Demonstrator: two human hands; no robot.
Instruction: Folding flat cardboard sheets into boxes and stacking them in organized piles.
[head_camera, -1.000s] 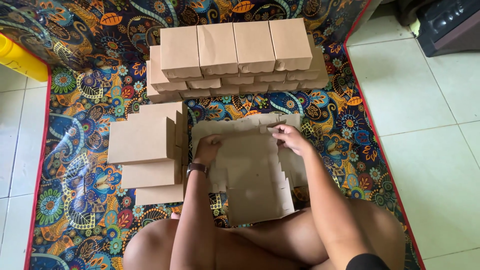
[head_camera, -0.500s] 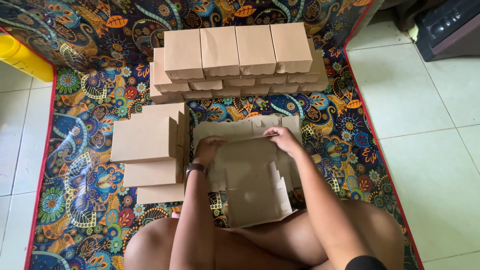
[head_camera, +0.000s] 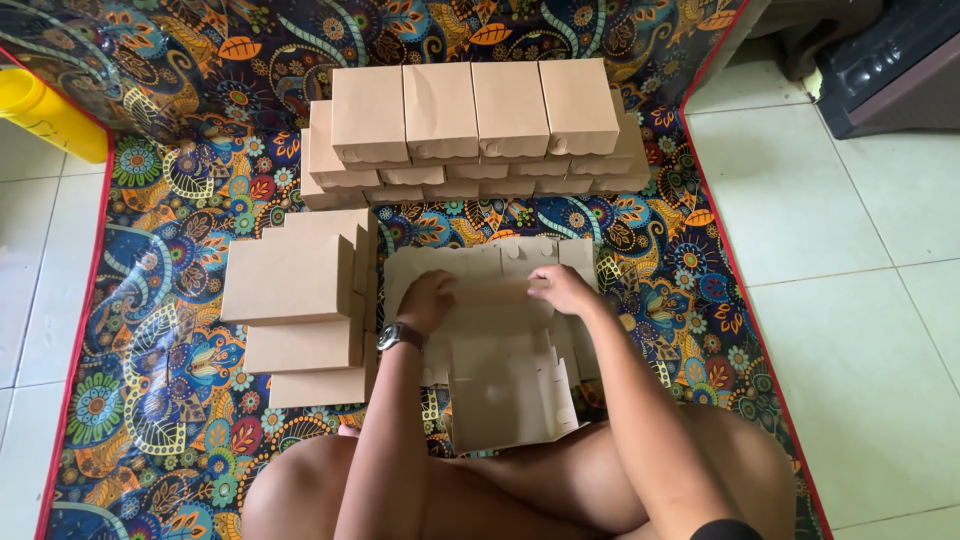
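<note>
- The left hand is pressing curled fingers onto the flat cardboard box blank, gripping its far panel.
- The right hand is pinching the same panel's edge, apparently folding it.
- The blank is lying on the patterned mat, just in front of the person's crossed legs.
- Judging by this, folding is only beginning here.
- Finished boxes are standing stacked beyond; a pile of flat blanks is waiting at the left.
</note>
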